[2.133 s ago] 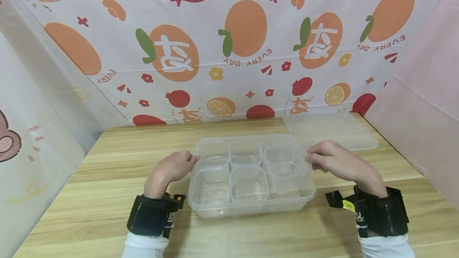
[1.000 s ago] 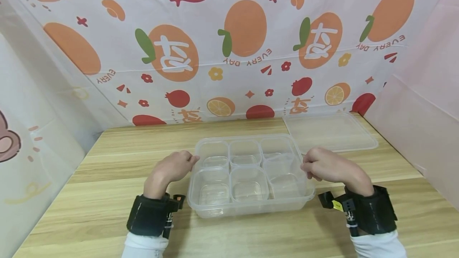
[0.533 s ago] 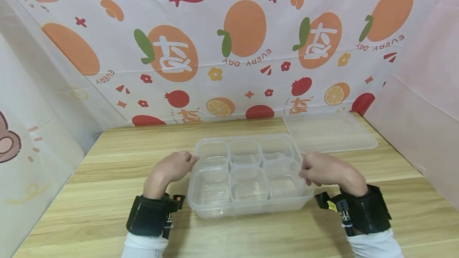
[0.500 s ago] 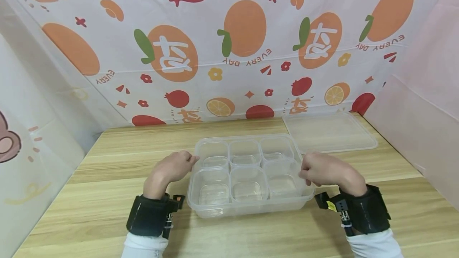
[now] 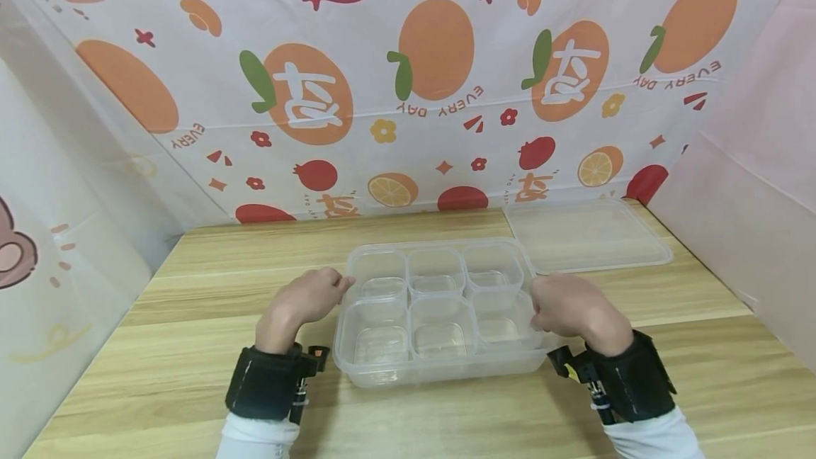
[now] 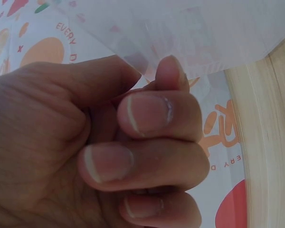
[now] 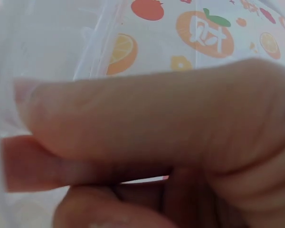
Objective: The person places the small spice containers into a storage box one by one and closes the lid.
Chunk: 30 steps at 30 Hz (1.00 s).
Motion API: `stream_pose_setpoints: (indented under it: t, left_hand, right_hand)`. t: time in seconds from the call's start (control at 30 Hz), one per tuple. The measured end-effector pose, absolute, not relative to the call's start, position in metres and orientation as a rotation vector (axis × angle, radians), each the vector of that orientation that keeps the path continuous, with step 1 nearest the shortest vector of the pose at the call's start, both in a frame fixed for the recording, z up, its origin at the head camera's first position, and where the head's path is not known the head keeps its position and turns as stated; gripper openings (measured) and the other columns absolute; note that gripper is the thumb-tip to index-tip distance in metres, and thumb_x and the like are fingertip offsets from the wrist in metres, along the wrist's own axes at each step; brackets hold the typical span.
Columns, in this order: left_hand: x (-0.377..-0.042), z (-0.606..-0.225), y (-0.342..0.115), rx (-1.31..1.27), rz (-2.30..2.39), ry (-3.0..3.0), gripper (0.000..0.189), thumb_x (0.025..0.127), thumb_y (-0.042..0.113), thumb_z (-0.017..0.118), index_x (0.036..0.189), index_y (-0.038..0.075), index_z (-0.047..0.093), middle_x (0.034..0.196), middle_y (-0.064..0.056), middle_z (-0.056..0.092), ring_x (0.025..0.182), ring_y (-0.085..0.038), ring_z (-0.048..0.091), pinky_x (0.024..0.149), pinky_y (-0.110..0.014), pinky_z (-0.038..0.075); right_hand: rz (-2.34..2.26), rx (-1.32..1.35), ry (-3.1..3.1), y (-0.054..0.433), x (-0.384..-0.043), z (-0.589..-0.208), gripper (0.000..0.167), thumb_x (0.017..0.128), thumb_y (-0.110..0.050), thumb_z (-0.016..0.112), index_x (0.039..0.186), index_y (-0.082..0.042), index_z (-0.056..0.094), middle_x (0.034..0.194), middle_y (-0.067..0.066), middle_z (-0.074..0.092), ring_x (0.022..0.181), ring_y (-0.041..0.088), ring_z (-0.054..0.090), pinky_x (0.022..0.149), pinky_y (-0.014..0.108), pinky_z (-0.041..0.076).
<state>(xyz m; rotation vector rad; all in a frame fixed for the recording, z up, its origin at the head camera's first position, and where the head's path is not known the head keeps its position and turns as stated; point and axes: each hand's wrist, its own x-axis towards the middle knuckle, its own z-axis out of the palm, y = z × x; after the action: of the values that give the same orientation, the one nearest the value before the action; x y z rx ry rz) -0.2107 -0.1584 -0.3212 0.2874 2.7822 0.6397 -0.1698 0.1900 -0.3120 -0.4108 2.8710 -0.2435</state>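
A clear rectangular plastic storage box [image 5: 440,372] stands on the table, with several small clear tubs inside in two rows. My left hand [image 5: 309,296] pinches the box's left rim between thumb and forefinger; in the left wrist view, the other fingers curl beneath the translucent box wall [image 6: 218,38]. At the box's right side, my right hand [image 5: 570,307] holds the right edge of the front right small tub [image 5: 500,314], which sits down among the others. In the right wrist view the thumb and forefinger [image 7: 33,164] meet close to clear plastic, and the tub's held edge is mostly hidden.
A flat clear lid [image 5: 589,236] lies on the wooden table [image 5: 223,289] at the back right, behind my right hand. A fruit-printed cloth [image 5: 440,126] hangs along the table's back edge, and a pale pink cloth [image 5: 758,183] hangs on the right.
My right hand has brought the small tub from a raised, tilted position down into the box's front right place, shifting left. My left hand has stayed at the left rim.
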Motion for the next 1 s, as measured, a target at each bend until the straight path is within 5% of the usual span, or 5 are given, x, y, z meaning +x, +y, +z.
stream_pose_setpoints:
  t: [1.0]
  left_hand:
    - [-0.2105,-0.3214,-0.1581,0.286,0.643,2.779,0.032,0.104,0.021,0.043,0.090,0.000,0.062,0.069,-0.004,0.040,0.064,-0.018,0.039,0.058,-0.031,0.032]
  right_hand:
    - [-0.349,-0.368,2.832,0.1915,-0.1716,-0.3079,0.025,0.083,-0.008,0.071,0.061,-0.010,0.061,0.054,-0.005,0.037,0.048,0.010,0.034,0.048,0.025,0.026]
